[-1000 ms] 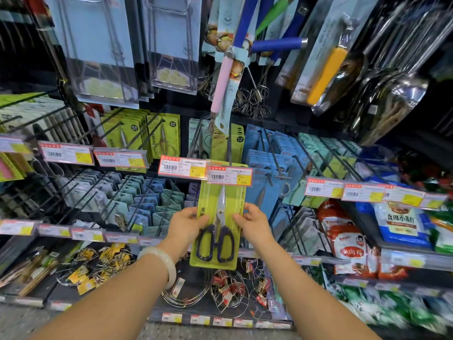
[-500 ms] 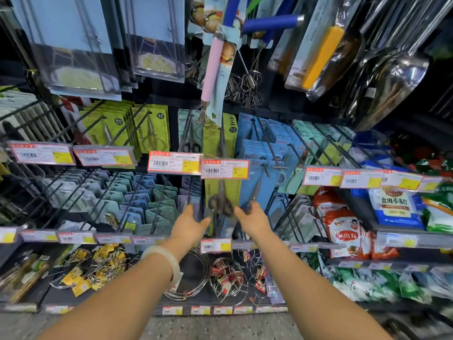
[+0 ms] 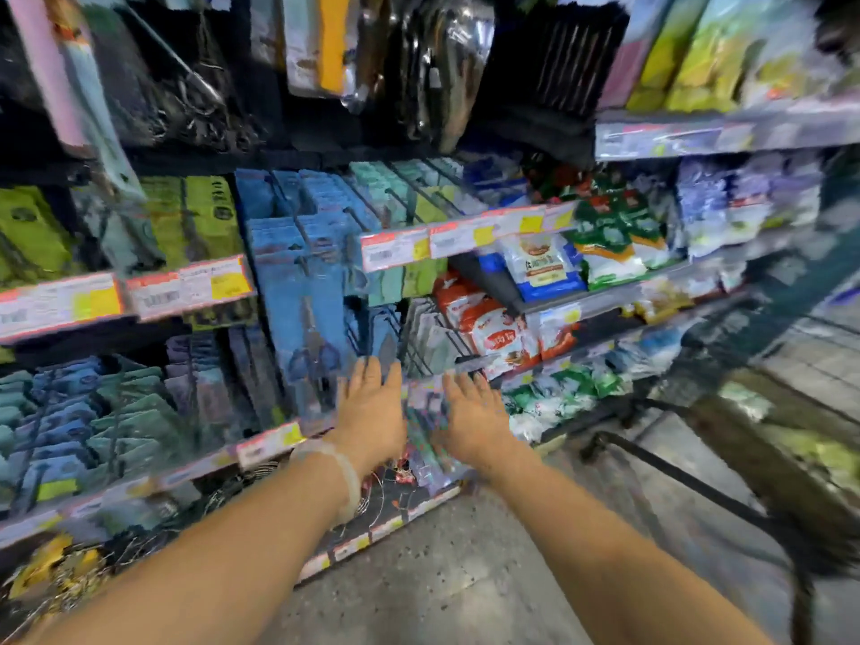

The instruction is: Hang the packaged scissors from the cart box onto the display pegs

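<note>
Blurred store shelving fills the view, with bare speckled floor [image 3: 419,574] below it and a dark cart frame [image 3: 675,472] to the right of the hands. Fingers on both hands are straight and slightly spread, holding nothing. Left hand [image 3: 372,412] and right hand [image 3: 474,416] reach forward side by side, a narrow gap between them, just below the blue scissors packs [image 3: 302,290] hanging on pegs. A pale bracelet [image 3: 335,472] circles the left wrist.
</note>
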{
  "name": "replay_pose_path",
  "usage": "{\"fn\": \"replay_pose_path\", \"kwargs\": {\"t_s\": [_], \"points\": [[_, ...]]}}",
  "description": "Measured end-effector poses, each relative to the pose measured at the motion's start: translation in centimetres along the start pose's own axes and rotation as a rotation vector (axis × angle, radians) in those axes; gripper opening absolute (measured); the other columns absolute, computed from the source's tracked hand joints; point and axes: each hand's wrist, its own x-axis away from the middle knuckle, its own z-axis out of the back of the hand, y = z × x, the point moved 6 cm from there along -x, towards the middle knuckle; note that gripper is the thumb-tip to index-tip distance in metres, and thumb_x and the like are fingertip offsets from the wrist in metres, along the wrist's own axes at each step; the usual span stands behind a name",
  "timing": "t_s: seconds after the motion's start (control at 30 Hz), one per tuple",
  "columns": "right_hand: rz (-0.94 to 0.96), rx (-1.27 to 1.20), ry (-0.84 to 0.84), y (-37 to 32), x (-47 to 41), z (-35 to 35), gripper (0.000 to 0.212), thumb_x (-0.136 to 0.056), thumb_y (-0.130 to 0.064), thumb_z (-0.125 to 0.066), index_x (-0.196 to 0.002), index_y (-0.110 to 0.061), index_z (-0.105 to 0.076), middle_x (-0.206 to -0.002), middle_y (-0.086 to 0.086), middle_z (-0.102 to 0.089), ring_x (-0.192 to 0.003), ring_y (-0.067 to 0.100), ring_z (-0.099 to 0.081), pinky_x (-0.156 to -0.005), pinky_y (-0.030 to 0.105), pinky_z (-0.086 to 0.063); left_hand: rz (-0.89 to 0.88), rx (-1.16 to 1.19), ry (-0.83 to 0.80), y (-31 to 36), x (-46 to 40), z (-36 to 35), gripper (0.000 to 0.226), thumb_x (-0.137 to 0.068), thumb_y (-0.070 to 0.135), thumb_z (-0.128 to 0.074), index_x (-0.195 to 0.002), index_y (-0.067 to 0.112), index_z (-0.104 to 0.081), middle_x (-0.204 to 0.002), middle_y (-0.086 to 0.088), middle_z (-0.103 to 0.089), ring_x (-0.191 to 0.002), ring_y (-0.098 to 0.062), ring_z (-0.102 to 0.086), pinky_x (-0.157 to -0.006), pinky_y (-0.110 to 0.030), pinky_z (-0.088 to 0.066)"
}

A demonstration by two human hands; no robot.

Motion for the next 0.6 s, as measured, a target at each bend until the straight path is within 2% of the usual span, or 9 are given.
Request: {"fn": "replay_pose_path", "kwargs": {"t_s": [0.17,0.33,0.43,0.6], "points": [[-0.147,0.104,0.111,12.0,3.8,4.3,0.074,-0.091,-0.037,-0.051,-0.148,-0.012,-0.011,-0.156,0.012,-0.013,-0.145,0.032,-0.010,-0.116,0.047,-0.013,-0.216,-0.089,-0.014,13.1,-1.3,-1.0,0.073,-0.091,0.022,-0.054,-0.150,0.017,-0.010,-0.158,-0.013,-0.004,-0.146,-0.031,0.001,-0.119,-0.045,-0.009],[-0.295,0.108,0.109,25.3,7.5,8.0,0.074,-0.091,-0.036,-0.055,-0.148,-0.013,-0.014,-0.156,0.012,-0.012,-0.145,0.032,-0.008,-0.117,0.047,-0.014,-0.388,-0.147,-0.039,27.7,-2.1,-3.3,0.073,-0.090,0.027,-0.054,-0.149,0.017,-0.012,-0.157,-0.013,-0.007,-0.146,-0.031,-0.005,-0.118,-0.047,-0.010],[-0.364,0.081,0.124,32.9,9.8,9.9,0.068,-0.091,-0.028,-0.053,-0.147,-0.013,-0.018,-0.155,0.012,-0.015,-0.145,0.032,-0.009,-0.116,0.046,-0.014,-0.459,-0.196,-0.103,36.2,-2.0,-5.3,0.072,-0.091,0.028,-0.053,-0.149,0.018,-0.012,-0.158,-0.012,-0.006,-0.146,-0.030,-0.004,-0.118,-0.045,-0.010],[-0.524,0.051,0.158,45.4,14.8,11.9,0.060,-0.090,-0.029,-0.053,-0.141,-0.009,-0.028,-0.147,0.013,-0.029,-0.139,0.032,-0.023,-0.113,0.046,-0.023,-0.617,-0.279,-0.125,49.1,-1.2,-8.5,0.071,-0.090,0.031,-0.055,-0.148,0.018,-0.017,-0.154,-0.011,-0.020,-0.143,-0.030,-0.017,-0.116,-0.042,-0.017]]}}
